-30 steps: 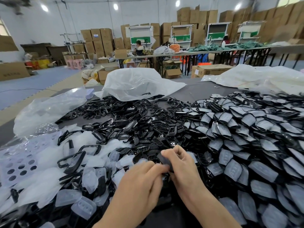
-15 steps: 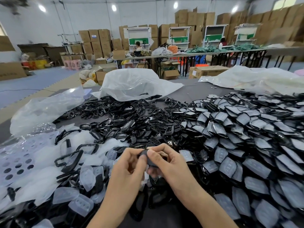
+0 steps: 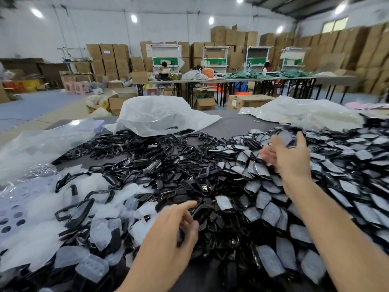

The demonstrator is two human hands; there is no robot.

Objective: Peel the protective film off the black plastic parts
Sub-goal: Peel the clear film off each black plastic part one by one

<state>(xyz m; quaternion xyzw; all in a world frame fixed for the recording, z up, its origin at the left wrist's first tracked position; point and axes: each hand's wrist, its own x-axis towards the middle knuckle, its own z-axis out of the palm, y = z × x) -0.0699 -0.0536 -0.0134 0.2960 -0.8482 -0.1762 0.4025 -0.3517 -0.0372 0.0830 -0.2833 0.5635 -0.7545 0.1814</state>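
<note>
1. Right hand (image 3: 288, 159) reaches into the filmed parts (image 3: 336, 175) heaped right on the surface (image 3: 231, 125); its fingers seem to pinch one filmed part (image 3: 286, 139), blurred; likely next for stripping.
2. Left hand (image 3: 170, 232) hovers over bare black parts (image 3: 147, 165); fingers loosely spread, empty, placed to peel.
3. Peeled film (image 3: 37, 207) heaps left, kept apart.

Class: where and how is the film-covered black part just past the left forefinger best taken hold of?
Probably pinch the film-covered black part by its side edges, from above: it lies film-up atop the pile, so the grip leaves the film free.
</note>
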